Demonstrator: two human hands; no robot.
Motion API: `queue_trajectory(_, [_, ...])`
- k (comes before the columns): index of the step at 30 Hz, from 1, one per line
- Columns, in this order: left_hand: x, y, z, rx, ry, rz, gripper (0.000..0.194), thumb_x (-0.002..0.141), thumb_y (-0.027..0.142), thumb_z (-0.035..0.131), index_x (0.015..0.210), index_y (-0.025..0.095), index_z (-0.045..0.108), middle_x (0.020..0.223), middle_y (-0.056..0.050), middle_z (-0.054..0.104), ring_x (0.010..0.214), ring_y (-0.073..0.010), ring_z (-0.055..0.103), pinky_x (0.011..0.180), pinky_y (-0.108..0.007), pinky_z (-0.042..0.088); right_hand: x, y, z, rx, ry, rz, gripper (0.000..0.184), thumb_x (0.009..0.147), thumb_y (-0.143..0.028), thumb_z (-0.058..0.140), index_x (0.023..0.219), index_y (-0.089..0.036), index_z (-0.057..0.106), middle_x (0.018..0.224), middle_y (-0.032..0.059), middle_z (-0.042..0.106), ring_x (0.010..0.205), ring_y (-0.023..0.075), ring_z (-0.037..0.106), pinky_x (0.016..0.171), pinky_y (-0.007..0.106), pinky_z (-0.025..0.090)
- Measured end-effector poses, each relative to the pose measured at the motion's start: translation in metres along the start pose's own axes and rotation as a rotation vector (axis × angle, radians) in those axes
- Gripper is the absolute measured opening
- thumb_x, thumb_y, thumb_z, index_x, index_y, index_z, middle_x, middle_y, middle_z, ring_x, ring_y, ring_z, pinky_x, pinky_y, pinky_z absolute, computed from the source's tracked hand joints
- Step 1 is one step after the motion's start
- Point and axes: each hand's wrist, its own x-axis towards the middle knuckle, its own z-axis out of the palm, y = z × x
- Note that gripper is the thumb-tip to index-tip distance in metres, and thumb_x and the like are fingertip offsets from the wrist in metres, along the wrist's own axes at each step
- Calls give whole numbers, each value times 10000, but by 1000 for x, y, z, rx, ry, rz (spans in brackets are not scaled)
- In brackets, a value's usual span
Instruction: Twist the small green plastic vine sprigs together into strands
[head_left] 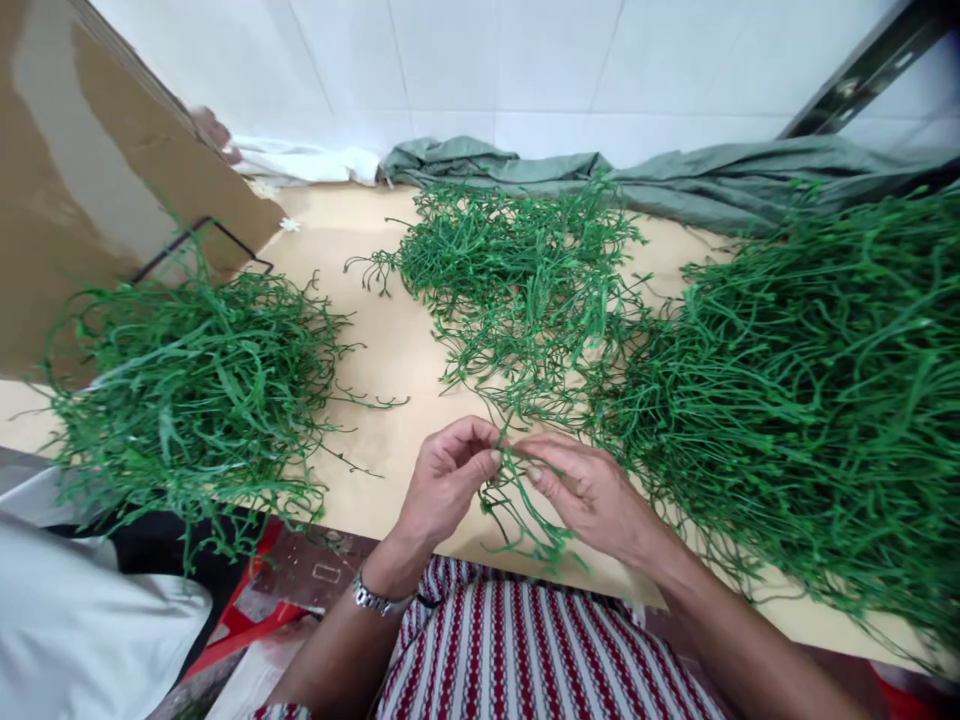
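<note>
Thin green plastic-looking plant stems (529,510) hang between my two hands near the table's front edge. My left hand (452,470) pinches them at the top between thumb and forefinger. Close beside it, my right hand (581,485) is closed on the same stems, its thumb and forefinger pressed together. Just beyond my fingers lies a loose heap of similar stems (517,270). A much larger pile of stems (810,400) spreads at the right, near my right forearm. The exact point where the fingers meet the stems is partly hidden.
Another stem pile (202,400) lies at the left, overhanging the front edge. Behind it stands a cardboard box (97,150) with a dark wire piece (202,225). Along the tiled wall (495,60) lies a bunched grey-green cloth (675,180). Pale fabric (82,620) is at lower left.
</note>
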Motion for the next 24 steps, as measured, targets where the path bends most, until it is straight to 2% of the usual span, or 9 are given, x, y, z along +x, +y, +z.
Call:
queue_trajectory(2, [-2, 3, 3, 91, 16, 5, 105, 710, 219, 626, 743, 135, 572, 638, 13, 497, 528, -63, 410, 494, -190, 350, -1, 2, -8, 37, 22, 35, 259, 876, -233, 446, 1079, -191, 600, 1081, 82, 628, 1030, 182, 565, 881, 355, 461])
queue_trajectory(5, [-3, 10, 9, 236, 18, 31, 70, 740, 202, 573, 726, 136, 555, 594, 29, 451, 506, -57, 358, 472, -186, 306, -1, 2, -16, 92, 58, 69, 313, 875, -348, 457, 1138, -222, 570, 1123, 79, 610, 1045, 191, 565, 868, 357, 472])
queue_trajectory(9, [-3, 16, 21, 336, -10, 79, 68, 757, 196, 538, 724, 137, 536, 619, 22, 463, 538, -65, 376, 488, -188, 309, 0, -1, -10, 4, 62, 13, 440, 800, -471, 536, 1131, -186, 577, 1114, 110, 612, 1056, 235, 554, 858, 400, 469])
queue_trajectory(12, [-3, 16, 29, 391, -25, 103, 73, 770, 193, 513, 722, 139, 524, 604, 28, 450, 526, -65, 361, 473, -186, 292, -1, -1, -2, -47, 168, -15, 286, 826, -366, 536, 1005, -161, 627, 906, 84, 654, 885, 191, 594, 772, 337, 486])
queue_trajectory(15, [-4, 14, 30, 465, -63, 104, 85, 781, 188, 492, 710, 144, 508, 562, 42, 390, 497, -63, 314, 445, -188, 256, -3, -2, -3, -52, 215, -71, 165, 857, -245, 494, 862, -165, 639, 718, 36, 614, 697, 142, 561, 631, 264, 465])
queue_trajectory(19, [-3, 14, 26, 570, -114, 124, 99, 796, 194, 475, 714, 149, 505, 562, 42, 382, 498, -67, 318, 467, -196, 270, -6, -4, -14, -125, 86, -116, 160, 859, -232, 470, 881, -152, 607, 728, 41, 598, 709, 147, 538, 630, 265, 445])
queue_trajectory(24, [-2, 15, 26, 738, -168, 211, 119, 809, 162, 447, 706, 153, 505, 602, 20, 455, 535, -82, 390, 506, -207, 306, -10, -1, -21, 48, -99, -29, 325, 815, -471, 518, 900, -162, 571, 782, 23, 577, 693, 136, 511, 616, 249, 432])
